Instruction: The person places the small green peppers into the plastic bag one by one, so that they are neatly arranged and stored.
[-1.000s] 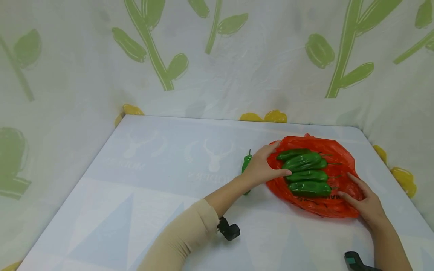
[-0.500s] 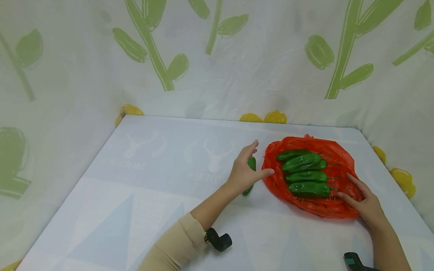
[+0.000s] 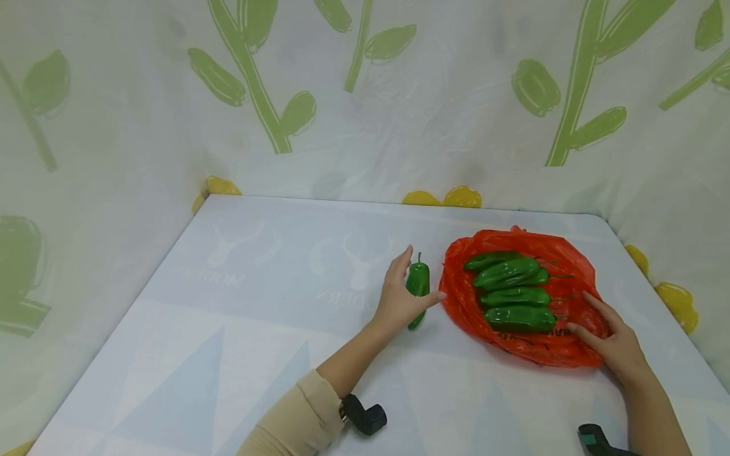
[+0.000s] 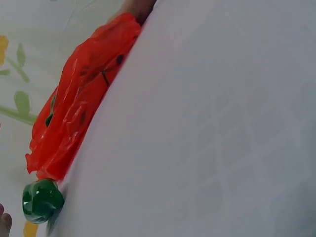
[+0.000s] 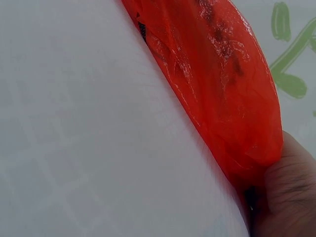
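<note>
A single green pepper (image 3: 419,280) lies on the table to the left of a red plastic bag (image 3: 576,253). My left hand (image 3: 395,303) is at this pepper, its thumb and fingers spread on either side. In the left wrist view the pepper (image 4: 42,201) shows end-on, with fingertips (image 4: 5,222) apart from it. Several more green peppers (image 3: 520,318) lie side by side in the opened bag. At the bag's right side rests my right hand (image 3: 618,345), thumb and finger extended over its rim. Part of that hand is hidden behind the red plastic (image 5: 232,108) in the right wrist view.
The pale patterned table (image 3: 228,367) reaches back to a curtain (image 3: 399,139) printed with green leaves. Black camera mounts sit near the left wrist (image 3: 365,415) and the right wrist (image 3: 599,440).
My left hand has moved left from the bag's left rim to the lone pepper, uncovering more of it. My right hand has stayed at the bag, and the peppers inside have not moved.
</note>
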Demonstrator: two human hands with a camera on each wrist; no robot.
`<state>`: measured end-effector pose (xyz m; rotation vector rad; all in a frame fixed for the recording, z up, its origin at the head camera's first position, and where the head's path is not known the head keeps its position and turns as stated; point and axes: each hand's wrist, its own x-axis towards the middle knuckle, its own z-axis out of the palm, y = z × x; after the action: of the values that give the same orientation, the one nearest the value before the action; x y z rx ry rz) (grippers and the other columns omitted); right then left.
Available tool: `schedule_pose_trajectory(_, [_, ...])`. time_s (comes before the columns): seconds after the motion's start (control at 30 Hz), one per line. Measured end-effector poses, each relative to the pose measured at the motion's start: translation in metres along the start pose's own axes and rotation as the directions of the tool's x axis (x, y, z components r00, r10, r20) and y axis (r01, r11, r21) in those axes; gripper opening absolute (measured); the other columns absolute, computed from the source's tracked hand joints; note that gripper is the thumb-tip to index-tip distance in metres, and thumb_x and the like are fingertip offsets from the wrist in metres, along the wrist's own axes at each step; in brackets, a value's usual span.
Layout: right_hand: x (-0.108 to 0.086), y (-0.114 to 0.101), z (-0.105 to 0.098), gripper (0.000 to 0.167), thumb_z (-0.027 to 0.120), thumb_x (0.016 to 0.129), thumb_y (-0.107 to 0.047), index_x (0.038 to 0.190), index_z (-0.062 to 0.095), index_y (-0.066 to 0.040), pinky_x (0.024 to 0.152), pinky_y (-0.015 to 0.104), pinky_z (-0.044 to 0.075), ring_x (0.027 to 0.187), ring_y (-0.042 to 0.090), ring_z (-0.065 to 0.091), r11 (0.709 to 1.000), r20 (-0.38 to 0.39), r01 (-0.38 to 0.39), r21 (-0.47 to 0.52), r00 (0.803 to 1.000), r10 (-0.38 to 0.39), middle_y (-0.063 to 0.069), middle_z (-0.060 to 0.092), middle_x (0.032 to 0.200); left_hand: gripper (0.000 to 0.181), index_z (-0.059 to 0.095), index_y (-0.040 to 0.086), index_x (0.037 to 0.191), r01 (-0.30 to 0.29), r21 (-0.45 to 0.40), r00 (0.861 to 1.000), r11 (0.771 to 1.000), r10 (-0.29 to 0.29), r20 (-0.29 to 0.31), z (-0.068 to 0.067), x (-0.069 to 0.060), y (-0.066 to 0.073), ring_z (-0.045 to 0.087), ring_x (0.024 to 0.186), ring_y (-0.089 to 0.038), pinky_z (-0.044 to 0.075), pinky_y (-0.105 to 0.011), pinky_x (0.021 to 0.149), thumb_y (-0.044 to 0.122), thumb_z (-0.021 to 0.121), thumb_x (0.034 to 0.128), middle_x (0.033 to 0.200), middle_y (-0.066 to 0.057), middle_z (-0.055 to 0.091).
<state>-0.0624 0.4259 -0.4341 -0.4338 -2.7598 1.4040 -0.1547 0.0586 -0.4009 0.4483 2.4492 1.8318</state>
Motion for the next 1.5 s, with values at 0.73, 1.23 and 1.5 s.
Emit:
schedule_pose_trajectory(0.73, [0.001, -0.002, -0.001, 0.077, 0.06, 0.092, -0.034, 0.152, 0.011, -0.03, 0.101, 0.074, 0.009, 0.139, 0.05, -0.004, 1.0, -0.009, 0.008, -0.029, 1.0, -0.008, 0.025, -0.001, 0.155, 0.091, 0.027, 0.011, 0.149, 0.061, 0.037, 0.998, 0.997, -0.062, 0.032, 0.016, 0.01, -0.024, 0.036, 0.13, -0.03, 0.046, -0.044, 0.095, 0.024, 0.078, 0.0754, 0.152, -0.011, 0.024])
schedule_pose_trajectory(1.23, [0.001, -0.002, -0.002, 0.077, 0.058, 0.093, -0.035, 0.152, 0.01, -0.029, 0.098, 0.075, 0.013, 0.139, 0.05, -0.005, 0.999, -0.001, -0.004, -0.039, 1.0, 0.004, 0.025, -0.002, 0.155, 0.077, 0.035, 0.009, 0.146, 0.077, 0.045, 0.996, 0.996, -0.078, 0.034, 0.02, 0.011, -0.031, 0.042, 0.123, -0.031, 0.048, -0.04, 0.089, 0.002, 0.067, 0.0771, 0.149, -0.014, 0.027])
schedule_pose_trajectory(1.5, [0.001, 0.0, -0.001, 0.078, 0.059, 0.092, -0.035, 0.153, 0.01, -0.028, 0.1, 0.074, 0.011, 0.138, 0.051, -0.004, 0.999, -0.003, -0.006, -0.044, 1.0, 0.006, 0.026, -0.001, 0.155, 0.07, 0.04, 0.01, 0.143, 0.027, 0.023, 1.0, 0.999, -0.027, 0.006, 0.022, 0.013, -0.023, 0.046, 0.119, -0.029, 0.051, -0.037, 0.087, 0.004, 0.065, 0.0784, 0.144, -0.012, 0.035])
